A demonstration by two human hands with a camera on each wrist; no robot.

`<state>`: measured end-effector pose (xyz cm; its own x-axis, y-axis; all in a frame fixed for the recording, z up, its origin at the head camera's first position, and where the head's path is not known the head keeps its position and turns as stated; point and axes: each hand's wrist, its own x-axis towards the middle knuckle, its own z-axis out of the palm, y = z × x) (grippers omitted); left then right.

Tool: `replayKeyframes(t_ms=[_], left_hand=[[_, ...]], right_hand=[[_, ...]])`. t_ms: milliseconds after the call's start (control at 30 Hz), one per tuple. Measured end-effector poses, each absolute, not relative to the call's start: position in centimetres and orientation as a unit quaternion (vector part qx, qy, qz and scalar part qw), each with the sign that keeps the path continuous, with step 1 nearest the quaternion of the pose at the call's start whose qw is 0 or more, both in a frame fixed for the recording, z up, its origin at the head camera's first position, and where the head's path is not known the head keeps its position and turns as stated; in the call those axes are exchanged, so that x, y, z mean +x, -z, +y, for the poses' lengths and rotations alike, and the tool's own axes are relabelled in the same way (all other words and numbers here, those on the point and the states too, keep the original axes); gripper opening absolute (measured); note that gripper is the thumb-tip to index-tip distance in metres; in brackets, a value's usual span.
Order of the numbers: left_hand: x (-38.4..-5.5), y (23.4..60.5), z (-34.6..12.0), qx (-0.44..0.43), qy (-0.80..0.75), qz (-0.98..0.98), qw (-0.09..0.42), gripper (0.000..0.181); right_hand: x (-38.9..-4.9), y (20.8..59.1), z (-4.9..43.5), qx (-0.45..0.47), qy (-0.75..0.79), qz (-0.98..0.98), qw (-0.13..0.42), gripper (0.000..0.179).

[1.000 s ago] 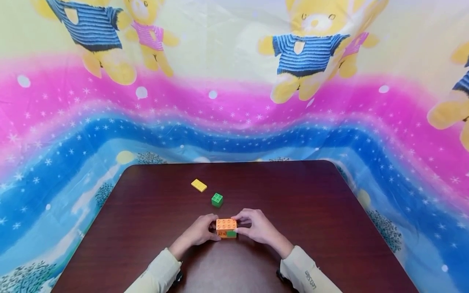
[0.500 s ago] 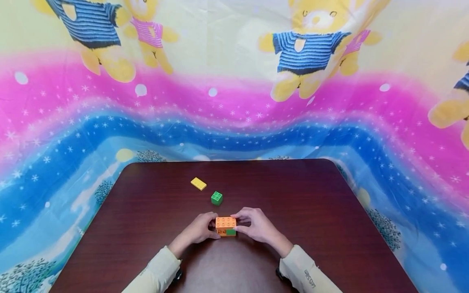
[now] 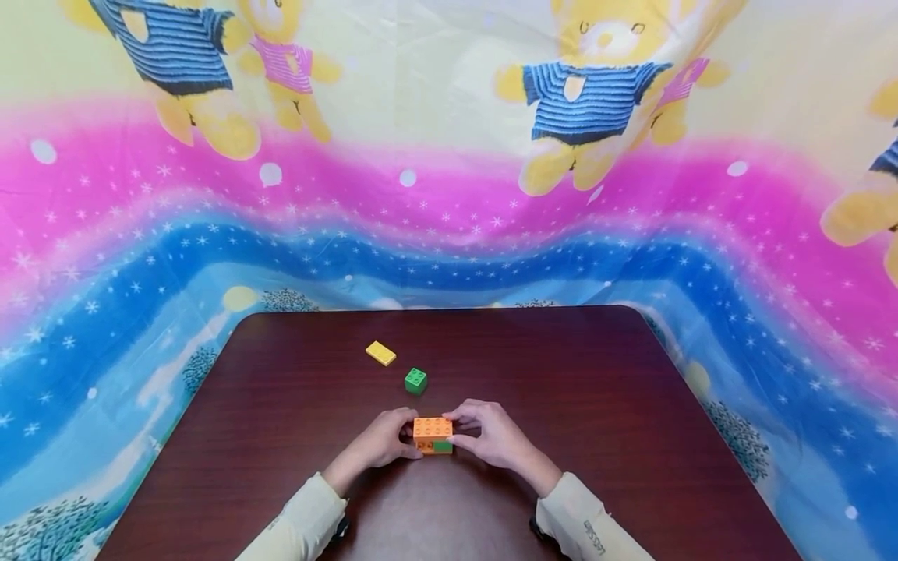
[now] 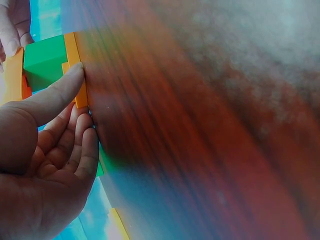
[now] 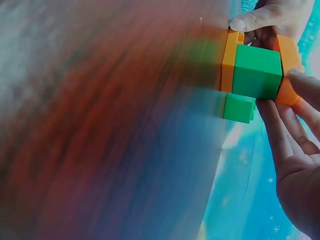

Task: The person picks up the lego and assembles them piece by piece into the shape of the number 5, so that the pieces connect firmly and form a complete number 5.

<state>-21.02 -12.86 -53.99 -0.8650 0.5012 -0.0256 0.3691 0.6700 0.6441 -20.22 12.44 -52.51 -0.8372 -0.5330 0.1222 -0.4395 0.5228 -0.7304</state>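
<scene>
In the middle of the table's near half, a toy building-brick stack stands between both hands. It has an upper orange plate (image 3: 433, 425), a green brick (image 5: 257, 72) under its right part, and a lower orange plate (image 4: 77, 95) on the table. On the left an open gap shows between the plates. My left hand (image 3: 382, 440) pinches the lower plate's left end, thumb on the near side. With thumb and fingers my right hand (image 3: 494, 435) grips the upper plate's right end. Whether that plate is fully seated on the green brick I cannot tell.
Just beyond the stack lies a second green brick (image 3: 415, 380), studs up. Further back and left is a flat yellow plate (image 3: 381, 353). The dark wooden table (image 3: 561, 374) has rounded far corners, with a bear-print cloth (image 3: 449, 195) hanging behind it.
</scene>
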Motion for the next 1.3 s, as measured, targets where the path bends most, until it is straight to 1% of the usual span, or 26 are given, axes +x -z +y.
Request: replayKeyframes(t_ms=[567,900,1300], left_hand=[[-20.73,54.21,-13.15,0.241,-0.334,0.906,0.097,0.032],[-20.82,54.14,-12.82,0.231,-0.337,0.906,0.111,0.032],[-21.01,54.3,-13.07,0.247,-0.333,0.905,0.099,0.032]], right_hand=[[-20.25,53.01,12.15,-0.285,0.417,0.861,0.052,0.034],[-20.34,52.97,12.38,-0.281,0.41,0.866,0.05,0.033],[-20.4,52.94,12.42,-0.275,0.404,0.871,0.054,0.034]])
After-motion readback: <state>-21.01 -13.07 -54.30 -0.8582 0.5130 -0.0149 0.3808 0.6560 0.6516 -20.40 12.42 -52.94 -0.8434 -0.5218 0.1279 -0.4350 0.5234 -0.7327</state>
